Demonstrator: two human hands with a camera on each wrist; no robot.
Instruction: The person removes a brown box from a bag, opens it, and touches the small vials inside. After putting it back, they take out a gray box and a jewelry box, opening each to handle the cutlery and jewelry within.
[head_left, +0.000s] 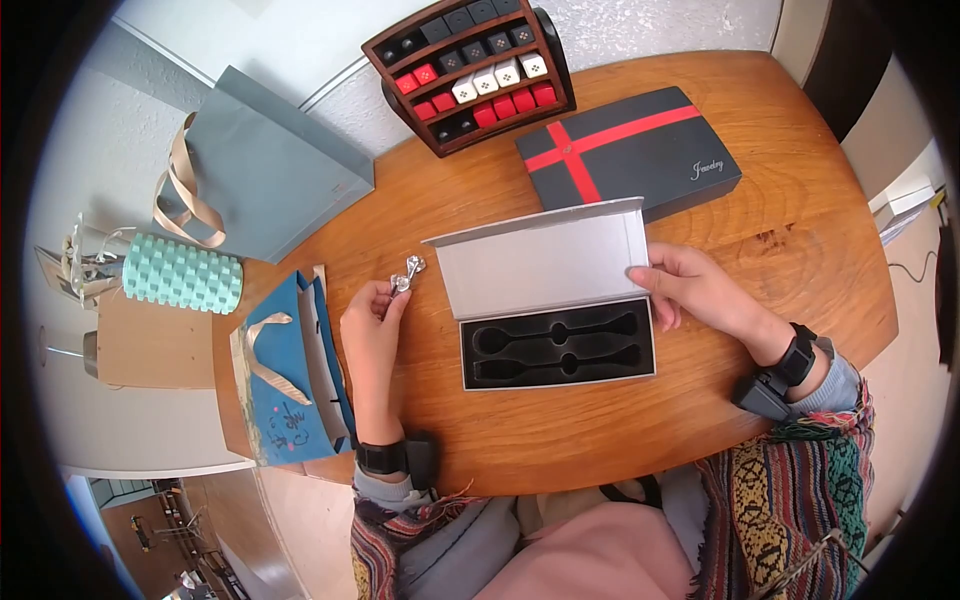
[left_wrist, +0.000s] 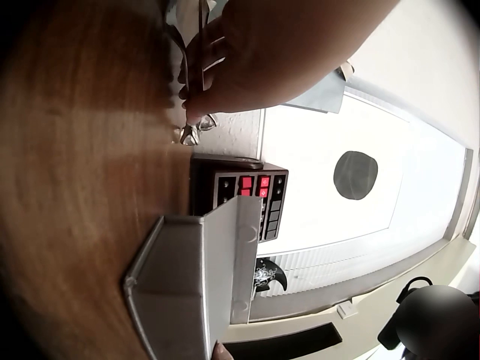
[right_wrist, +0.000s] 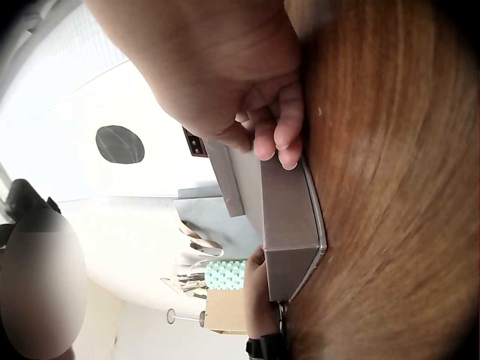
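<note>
My left hand (head_left: 370,318) pinches shiny silver cutlery (head_left: 408,275) with knobbly, glinting ends, held just left of the box. In the left wrist view, slim curved metal (left_wrist: 184,60) shows by the fingers. The grey gift box (head_left: 560,384) lies open on the table, its hinged lid (head_left: 545,255) tilted up and back. Inside, a black insert (head_left: 556,344) has two long utensil-shaped recesses with nothing in them. At the lid's right edge, my right hand (head_left: 690,285) grips it, thumb on the inner face and the other fingers lower, beside the box's corner.
Behind the lid lies a dark gift box with red ribbon (head_left: 640,140). A wooden rack (head_left: 470,75) of small boxes stands at the back. On the left are a blue paper bag (head_left: 290,380), a grey bag (head_left: 270,165) and a mint textured cylinder (head_left: 185,273).
</note>
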